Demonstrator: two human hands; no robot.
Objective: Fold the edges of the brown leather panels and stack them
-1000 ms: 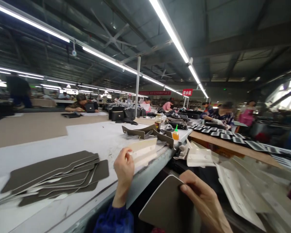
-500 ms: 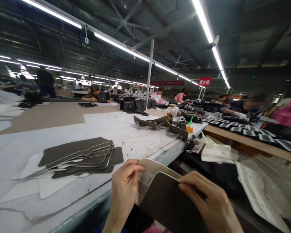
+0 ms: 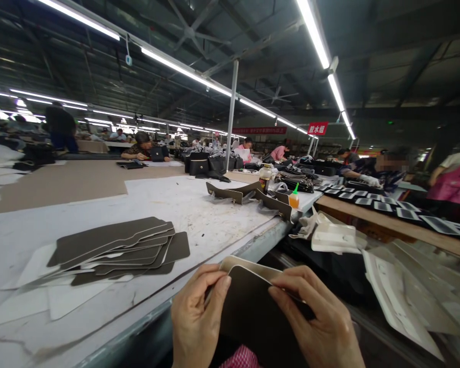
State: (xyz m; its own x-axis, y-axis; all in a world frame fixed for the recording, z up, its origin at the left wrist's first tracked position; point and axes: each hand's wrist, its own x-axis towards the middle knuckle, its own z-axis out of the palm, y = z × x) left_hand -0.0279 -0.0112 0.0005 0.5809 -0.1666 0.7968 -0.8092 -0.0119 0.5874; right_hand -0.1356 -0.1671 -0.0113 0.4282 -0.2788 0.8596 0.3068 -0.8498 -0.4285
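In front of my body, a dark brown leather panel [image 3: 253, 312] with a pale edge is held between both hands. Behind it lies a beige layer [image 3: 249, 263], whose curved top edge shows above the dark one. My left hand [image 3: 197, 314] pinches the upper left corner, thumb on the dark face and fingers behind. On the upper right edge, my right hand [image 3: 316, 312] grips the layers between thumb and fingers. The lower part of the panel runs down out of view. Left of my hands, a loose stack of similar dark panels [image 3: 111, 240] rests on the white-covered table [image 3: 168, 209].
Curved dark strips [image 3: 233, 194] stand near the table edge, beside a glue bottle with a green tip [image 3: 294, 198] and a jar [image 3: 265, 179]. Right of the table are pale leather pieces [image 3: 335, 237]. A gloved co-worker [image 3: 371, 168] stands behind a board of black-and-white pieces.
My left hand has shifted from the beige layer's edge onto the dark panel's corner, and the gap between the two layers has narrowed. The stack now appears slightly farther left.
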